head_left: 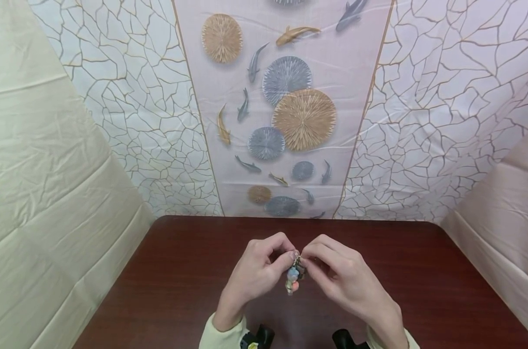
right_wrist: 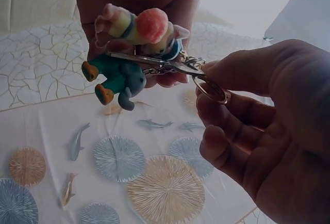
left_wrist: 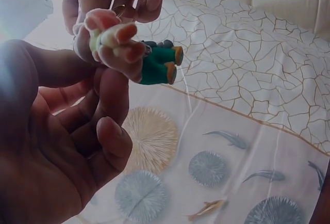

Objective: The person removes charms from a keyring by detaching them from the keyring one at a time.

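Nearest me on the head feed: two pale sleeves, left (head_left: 222, 334) and right (head_left: 413, 339), each with a dark wrist device beside it, left (head_left: 265, 334) and right (head_left: 345, 338).

The left hand (head_left: 261, 266) comes in from the near left, wrist bent towards the far right, thumb and forefinger brought together at the top of the keychain (head_left: 292, 275). The right hand (head_left: 349, 274) mirrors it from the near right, thumb and forefinger clamped on the keychain's metal ring (right_wrist: 225, 98). Lower fingers of both hands curl loosely inward. I read both grips as pinches; the exact part under the left fingertips is hidden from me.

Keychain: between the two hands, over the middle of the table. Ring end towards the far side, charms hanging down towards the near side; long axis runs near to far, tipped slightly left at the near end. On the right wrist feed, a pink-and-cream doll (right_wrist: 152, 25) and a green-clothed doll (right_wrist: 135, 77) point their feet away from the ring, a flat metal piece (right_wrist: 139, 58) lying between them.

Beyond: reddish-brown table (head_left: 159, 271), then a hanging cloth (head_left: 229, 97) with fish and round leaves, pale drapes left (head_left: 50, 194) and right (head_left: 499, 218).
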{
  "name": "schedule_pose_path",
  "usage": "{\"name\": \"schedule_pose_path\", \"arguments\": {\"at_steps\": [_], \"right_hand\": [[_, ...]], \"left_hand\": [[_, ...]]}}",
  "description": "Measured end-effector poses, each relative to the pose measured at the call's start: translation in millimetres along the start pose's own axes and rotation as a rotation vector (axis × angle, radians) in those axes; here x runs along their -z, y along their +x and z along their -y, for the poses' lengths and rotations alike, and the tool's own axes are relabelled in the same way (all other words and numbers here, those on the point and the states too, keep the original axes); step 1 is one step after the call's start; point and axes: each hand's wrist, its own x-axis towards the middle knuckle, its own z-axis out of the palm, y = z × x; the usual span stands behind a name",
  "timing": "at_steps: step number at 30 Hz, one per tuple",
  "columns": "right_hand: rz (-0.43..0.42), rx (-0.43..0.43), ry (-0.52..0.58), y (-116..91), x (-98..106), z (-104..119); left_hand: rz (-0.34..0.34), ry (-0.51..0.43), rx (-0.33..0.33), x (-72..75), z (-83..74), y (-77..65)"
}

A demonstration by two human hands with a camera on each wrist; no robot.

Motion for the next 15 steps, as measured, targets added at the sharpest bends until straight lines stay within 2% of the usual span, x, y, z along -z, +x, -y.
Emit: {"name": "schedule_pose_path", "arguments": {"at_steps": [5,12,15], "right_hand": [[-0.01,0.003,-0.037,-0.2,-1.5,-1.4],[-0.008,-0.008,-0.073,-1.4,-2.8,-4.3],[-0.003,-0.015,-0.081,-1.9,-3.1,-5.5]], "left_hand": [[-0.015,0.028,0.058,-0.8,-3.0,-0.3],[0.009,-0.113,0.225,-4.0,-9.3,-0.2],[-0.008,-0.106,0.262,-5.7,-10.3,0.3]]}}
